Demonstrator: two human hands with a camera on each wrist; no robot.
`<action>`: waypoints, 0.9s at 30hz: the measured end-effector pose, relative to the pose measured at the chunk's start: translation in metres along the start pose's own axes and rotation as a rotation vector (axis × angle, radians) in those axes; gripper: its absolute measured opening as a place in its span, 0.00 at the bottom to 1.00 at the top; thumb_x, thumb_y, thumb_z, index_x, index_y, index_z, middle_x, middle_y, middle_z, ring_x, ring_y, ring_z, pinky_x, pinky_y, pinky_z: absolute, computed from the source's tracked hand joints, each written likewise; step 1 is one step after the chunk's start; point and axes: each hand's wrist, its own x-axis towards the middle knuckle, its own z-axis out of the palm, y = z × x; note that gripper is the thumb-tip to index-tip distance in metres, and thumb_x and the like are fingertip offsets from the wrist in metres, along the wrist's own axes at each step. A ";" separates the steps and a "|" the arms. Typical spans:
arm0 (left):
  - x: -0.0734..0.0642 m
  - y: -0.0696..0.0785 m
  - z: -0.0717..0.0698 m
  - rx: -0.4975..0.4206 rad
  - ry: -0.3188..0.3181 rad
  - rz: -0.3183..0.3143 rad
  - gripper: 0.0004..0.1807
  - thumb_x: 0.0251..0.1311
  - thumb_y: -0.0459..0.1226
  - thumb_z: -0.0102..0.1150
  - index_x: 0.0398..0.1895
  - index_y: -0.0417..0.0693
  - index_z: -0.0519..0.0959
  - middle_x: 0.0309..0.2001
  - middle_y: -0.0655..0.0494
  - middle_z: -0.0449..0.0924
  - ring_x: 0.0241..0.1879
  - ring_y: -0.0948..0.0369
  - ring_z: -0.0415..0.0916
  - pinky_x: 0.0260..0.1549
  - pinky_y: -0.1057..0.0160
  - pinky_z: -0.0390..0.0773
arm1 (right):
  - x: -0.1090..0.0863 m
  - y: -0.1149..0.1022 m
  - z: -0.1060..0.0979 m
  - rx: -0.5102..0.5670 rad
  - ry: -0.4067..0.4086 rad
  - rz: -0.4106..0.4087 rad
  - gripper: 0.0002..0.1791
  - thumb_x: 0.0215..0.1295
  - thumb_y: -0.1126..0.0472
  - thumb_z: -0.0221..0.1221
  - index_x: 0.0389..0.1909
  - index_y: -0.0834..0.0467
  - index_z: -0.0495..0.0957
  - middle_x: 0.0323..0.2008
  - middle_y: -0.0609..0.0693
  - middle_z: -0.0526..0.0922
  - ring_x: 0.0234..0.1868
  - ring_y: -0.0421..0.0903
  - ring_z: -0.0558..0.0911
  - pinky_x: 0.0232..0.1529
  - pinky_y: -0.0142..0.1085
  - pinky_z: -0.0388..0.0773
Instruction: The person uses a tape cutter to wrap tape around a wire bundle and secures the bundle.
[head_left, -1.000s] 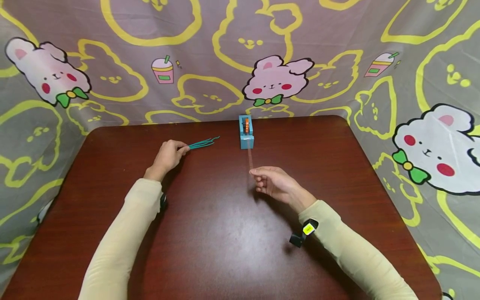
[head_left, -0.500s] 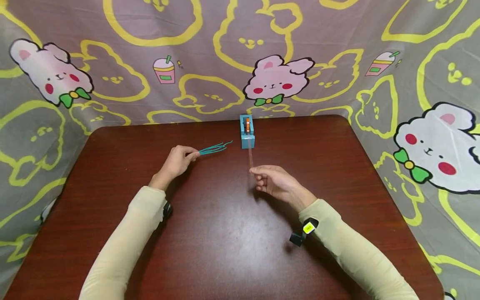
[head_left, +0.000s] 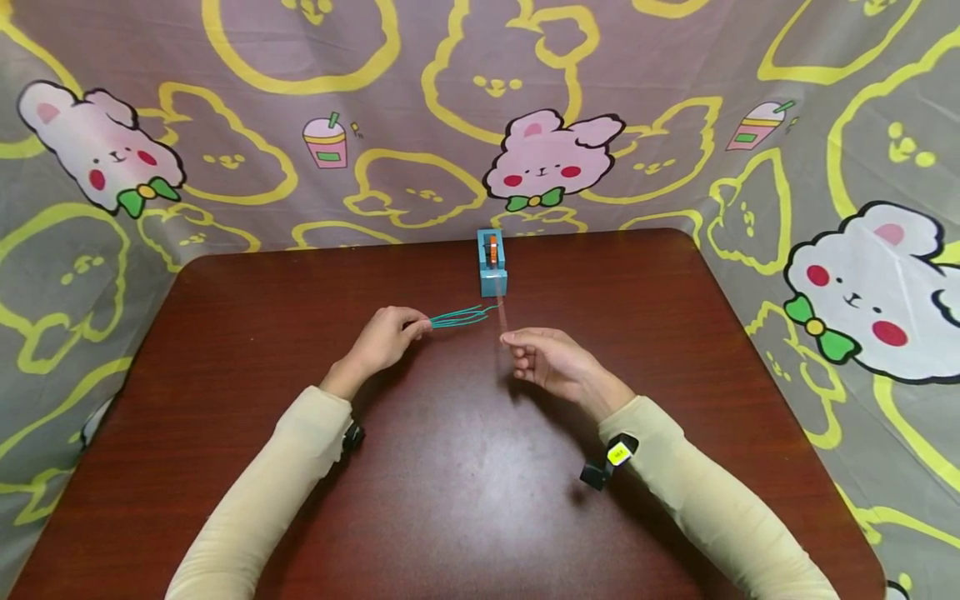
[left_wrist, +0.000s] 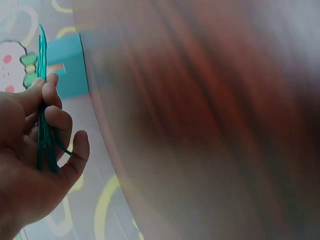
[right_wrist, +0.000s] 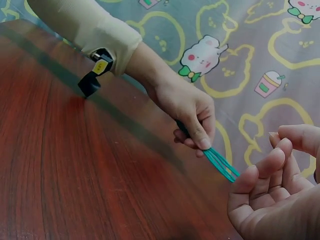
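My left hand [head_left: 384,340] pinches a bundle of thin teal cords [head_left: 457,317] between thumb and fingers; in the left wrist view the cords' [left_wrist: 48,150] other ends run down past the curled fingers to the palm. Their free tips reach rightward, close to a strip of clear tape [head_left: 503,317]. That strip stretches from a blue tape dispenser [head_left: 492,284] to my right hand [head_left: 553,360], which pinches its end between thumb and forefinger. Whether cords and tape touch, I cannot tell. The right wrist view shows the cords [right_wrist: 218,162] partly hidden behind the right hand's fingers.
The dispenser holds an orange roll [head_left: 493,249] and stands near the back edge of a dark brown wooden table [head_left: 450,500]. Patterned cloth [head_left: 420,108] hangs behind and along both sides. A camera on a strap [head_left: 594,476] sits at the right wrist.
My left hand has moved right and toward the front with the cords, bringing their tips from left of the dispenser to beside the tape. The right hand has stayed in place, holding the tape.
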 end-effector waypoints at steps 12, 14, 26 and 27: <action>0.002 0.033 0.021 0.014 -0.050 0.043 0.11 0.73 0.38 0.57 0.37 0.45 0.87 0.27 0.59 0.80 0.31 0.61 0.76 0.38 0.56 0.76 | -0.001 0.000 -0.002 0.002 -0.001 -0.003 0.12 0.73 0.66 0.55 0.31 0.54 0.85 0.22 0.44 0.74 0.24 0.39 0.72 0.30 0.32 0.73; 0.003 0.038 0.024 0.006 -0.057 0.057 0.11 0.73 0.38 0.57 0.36 0.44 0.86 0.26 0.59 0.79 0.30 0.61 0.75 0.37 0.57 0.75 | -0.001 0.000 -0.003 0.006 -0.001 -0.003 0.12 0.73 0.66 0.55 0.31 0.54 0.85 0.22 0.44 0.74 0.24 0.39 0.72 0.30 0.32 0.73; 0.005 0.065 0.037 -0.027 -0.073 0.164 0.12 0.74 0.38 0.55 0.36 0.41 0.84 0.23 0.58 0.76 0.25 0.64 0.70 0.31 0.61 0.73 | -0.003 0.001 -0.002 0.030 -0.010 -0.008 0.13 0.74 0.67 0.55 0.30 0.54 0.83 0.23 0.44 0.77 0.23 0.39 0.71 0.29 0.31 0.73; 0.004 0.067 0.037 -0.028 -0.078 0.166 0.12 0.74 0.38 0.55 0.37 0.41 0.85 0.24 0.57 0.76 0.25 0.63 0.70 0.32 0.61 0.73 | -0.003 0.001 -0.002 0.032 -0.009 -0.009 0.13 0.74 0.67 0.55 0.30 0.54 0.83 0.23 0.44 0.77 0.23 0.39 0.72 0.29 0.31 0.73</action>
